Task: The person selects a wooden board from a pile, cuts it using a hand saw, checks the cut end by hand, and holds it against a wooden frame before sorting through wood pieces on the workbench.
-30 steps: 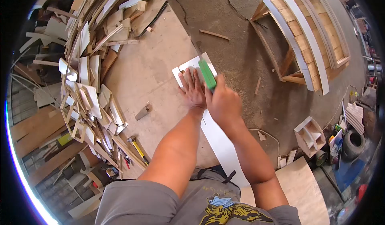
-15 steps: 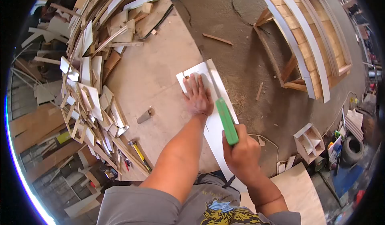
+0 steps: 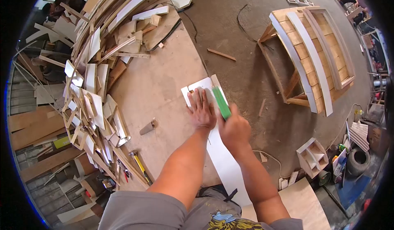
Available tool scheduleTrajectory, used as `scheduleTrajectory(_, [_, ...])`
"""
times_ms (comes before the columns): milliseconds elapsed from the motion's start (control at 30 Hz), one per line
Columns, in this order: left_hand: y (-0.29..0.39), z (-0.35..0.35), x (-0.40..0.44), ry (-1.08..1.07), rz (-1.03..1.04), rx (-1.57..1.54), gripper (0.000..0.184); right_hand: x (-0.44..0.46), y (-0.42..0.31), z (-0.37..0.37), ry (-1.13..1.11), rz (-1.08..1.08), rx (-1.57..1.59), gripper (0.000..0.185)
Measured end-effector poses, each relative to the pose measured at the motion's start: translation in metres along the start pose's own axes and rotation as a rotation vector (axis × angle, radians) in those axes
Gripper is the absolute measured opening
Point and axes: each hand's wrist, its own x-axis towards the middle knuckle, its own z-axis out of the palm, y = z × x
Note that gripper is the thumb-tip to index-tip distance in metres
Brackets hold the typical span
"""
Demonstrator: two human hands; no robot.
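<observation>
A long white board (image 3: 225, 164) lies across the plywood work surface, its far end beside the surface's right edge. My left hand (image 3: 202, 114) rests flat on that end, fingers spread, near a small notch in the board. In my right hand (image 3: 236, 127) is the green handle of a handsaw (image 3: 221, 102), fingers wrapped round it. The saw is at the board's right side, along its length; most of the blade is hidden from here. A short tapered grey-brown piece (image 3: 147, 128) lies left of my left forearm.
Stacked wood offcuts (image 3: 96, 102) line the left side. A hammer with a yellow handle (image 3: 140, 164) lies near me. On the floor stand a curved slatted wooden frame (image 3: 303, 49) and a small divided box (image 3: 312, 158). Other people are at the far left and far right.
My right hand has pushed the handsaw forward, away from me, along the board. My left hand stays flat on the board. The view has tilted slightly.
</observation>
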Motion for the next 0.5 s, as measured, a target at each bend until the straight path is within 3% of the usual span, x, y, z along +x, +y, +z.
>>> scheduleTrajectory(100, [-0.002,0.001,0.001,-0.027,-0.015,0.02,0.072,0.009,-0.008,-0.005,-0.06,0.017,-0.019,0.036])
scheduleTrajectory(167, [-0.001,0.005,0.003,-0.005,0.0,0.039,0.072,-0.032,-0.02,-0.05,-0.141,0.06,-0.066,0.036])
scheduleTrajectory(267, [-0.004,0.001,-0.001,-0.011,-0.021,0.056,0.071,-0.064,-0.016,-0.065,-0.083,0.0,0.017,0.036])
scheduleTrajectory(367, [0.0,-0.003,0.001,-0.062,-0.03,0.034,0.07,0.01,0.003,0.01,-0.024,-0.003,-0.008,0.039])
scheduleTrajectory(500, [-0.002,0.005,0.001,-0.028,-0.023,0.018,0.07,0.002,-0.005,-0.008,-0.036,-0.014,-0.053,0.036])
